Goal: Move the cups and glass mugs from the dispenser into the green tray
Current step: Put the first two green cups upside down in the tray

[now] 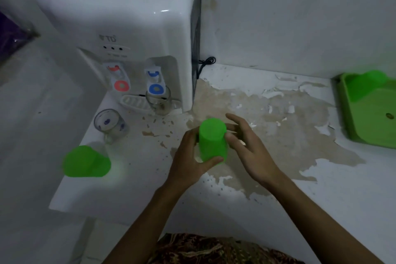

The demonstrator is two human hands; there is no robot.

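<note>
My left hand [190,158] grips an upside-down green cup [212,139] above the middle of the counter. My right hand [248,146] is at the cup's right side, fingers spread and touching it. A second green cup [85,162] stands upside down near the counter's left edge. One glass mug [111,125] sits in front of the white dispenser [128,28]. Another glass mug [159,100] stands on the drip tray under the blue tap. The green tray [372,126] lies at the far right with a green cup [364,85] in its back corner.
The white counter [278,188] has peeled, stained paint across its middle. A black cord [205,62] hangs behind the dispenser by the wall. The counter's left edge drops off just past the second green cup. Patterned cloth [210,248] shows at the bottom.
</note>
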